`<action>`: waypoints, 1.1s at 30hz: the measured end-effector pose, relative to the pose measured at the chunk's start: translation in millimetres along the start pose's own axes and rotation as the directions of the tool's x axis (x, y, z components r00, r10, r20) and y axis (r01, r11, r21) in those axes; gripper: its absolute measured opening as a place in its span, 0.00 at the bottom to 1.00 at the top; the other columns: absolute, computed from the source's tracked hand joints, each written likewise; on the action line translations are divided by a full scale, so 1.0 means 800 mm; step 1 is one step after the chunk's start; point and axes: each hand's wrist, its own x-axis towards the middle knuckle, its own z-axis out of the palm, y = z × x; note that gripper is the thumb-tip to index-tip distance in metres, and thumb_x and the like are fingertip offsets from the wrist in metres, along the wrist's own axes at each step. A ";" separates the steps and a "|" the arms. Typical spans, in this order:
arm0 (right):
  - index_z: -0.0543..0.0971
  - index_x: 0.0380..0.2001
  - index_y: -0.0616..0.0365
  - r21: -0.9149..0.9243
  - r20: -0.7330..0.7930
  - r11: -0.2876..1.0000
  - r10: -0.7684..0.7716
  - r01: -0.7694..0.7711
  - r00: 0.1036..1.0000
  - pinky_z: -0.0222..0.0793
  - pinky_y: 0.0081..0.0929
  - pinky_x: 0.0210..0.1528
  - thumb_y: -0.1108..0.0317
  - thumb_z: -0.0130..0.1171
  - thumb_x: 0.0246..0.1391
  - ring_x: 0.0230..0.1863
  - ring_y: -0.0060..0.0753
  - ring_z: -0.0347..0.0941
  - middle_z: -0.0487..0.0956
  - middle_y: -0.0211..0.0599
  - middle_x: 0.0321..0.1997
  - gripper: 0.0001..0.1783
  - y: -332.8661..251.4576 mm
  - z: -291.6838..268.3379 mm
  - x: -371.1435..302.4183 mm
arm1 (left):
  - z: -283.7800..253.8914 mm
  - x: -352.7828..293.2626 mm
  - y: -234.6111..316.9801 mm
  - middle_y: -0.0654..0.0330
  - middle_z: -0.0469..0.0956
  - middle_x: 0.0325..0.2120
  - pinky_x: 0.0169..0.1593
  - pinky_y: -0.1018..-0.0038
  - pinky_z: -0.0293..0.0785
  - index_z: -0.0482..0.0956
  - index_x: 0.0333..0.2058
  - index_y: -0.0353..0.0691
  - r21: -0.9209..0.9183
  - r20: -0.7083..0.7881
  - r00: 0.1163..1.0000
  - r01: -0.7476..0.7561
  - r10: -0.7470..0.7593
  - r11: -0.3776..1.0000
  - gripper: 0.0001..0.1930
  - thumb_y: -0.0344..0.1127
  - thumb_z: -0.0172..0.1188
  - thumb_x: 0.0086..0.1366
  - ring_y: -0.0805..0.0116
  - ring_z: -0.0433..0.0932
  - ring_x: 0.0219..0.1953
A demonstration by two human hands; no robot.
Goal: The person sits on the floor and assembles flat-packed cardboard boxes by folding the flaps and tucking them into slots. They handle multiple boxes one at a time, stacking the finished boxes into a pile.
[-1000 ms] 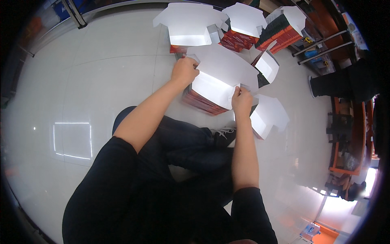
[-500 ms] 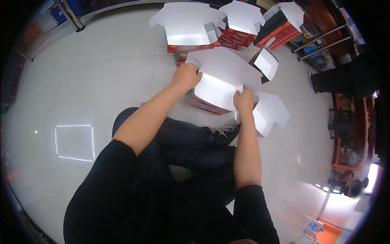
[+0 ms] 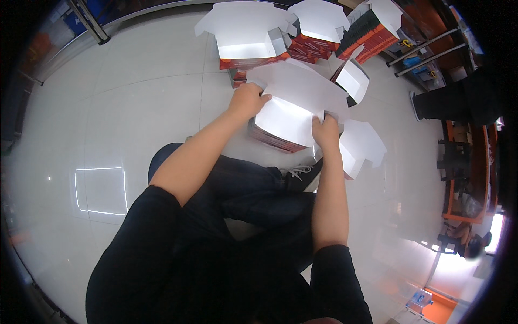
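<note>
A partly folded cardboard box (image 3: 286, 116), white inside with its lid flap raised, rests on a stack of flat red cardboard blanks (image 3: 275, 141) in front of me. My left hand (image 3: 248, 101) grips its left side, thumb over the inner edge and fingers outside. At the right side, my right hand (image 3: 326, 132) holds the wall the same way, thumb inside the box. The fingertips of both hands are mostly hidden behind the cardboard.
Behind stand a larger open box (image 3: 245, 46), a second open box (image 3: 319, 21) and a stack of dark and red blanks (image 3: 369, 35). A small open box (image 3: 353, 81) and a white opened box (image 3: 359, 146) sit to the right. A person's leg (image 3: 442, 102) shows at far right.
Both hands keep their hold on the box. My right hand has shifted slightly up and right along its side; the raised lid flap has tilted slightly.
</note>
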 end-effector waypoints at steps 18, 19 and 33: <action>0.85 0.32 0.63 0.499 0.147 0.866 -0.055 -0.026 0.988 0.76 0.48 0.44 0.52 0.61 0.54 0.38 0.56 0.82 0.83 0.56 0.32 0.21 -0.035 0.047 -0.018 | -0.027 -0.048 0.090 0.54 0.84 0.29 0.36 0.69 0.76 0.86 0.38 0.31 -0.146 0.002 0.996 -0.091 0.092 0.985 0.28 0.57 0.69 0.59 0.66 0.80 0.27; 0.85 0.31 0.64 0.481 0.097 0.876 -0.059 0.005 0.994 0.76 0.45 0.41 0.54 0.62 0.54 0.35 0.53 0.82 0.83 0.55 0.30 0.21 -0.050 0.043 -0.025 | -0.024 -0.046 0.088 0.54 0.85 0.28 0.35 0.69 0.76 0.86 0.38 0.31 -0.126 0.030 0.993 -0.109 0.114 0.986 0.28 0.57 0.69 0.59 0.66 0.80 0.26; 0.81 0.24 0.65 0.352 -0.270 0.893 -0.189 0.280 0.944 0.76 0.49 0.37 0.65 0.62 0.50 0.30 0.60 0.80 0.81 0.57 0.26 0.12 -0.081 0.064 -0.048 | 0.014 -0.014 0.075 0.48 0.78 0.15 0.31 0.63 0.75 0.86 0.25 0.33 0.123 0.098 0.990 -0.116 0.104 0.986 0.16 0.42 0.64 0.59 0.54 0.79 0.19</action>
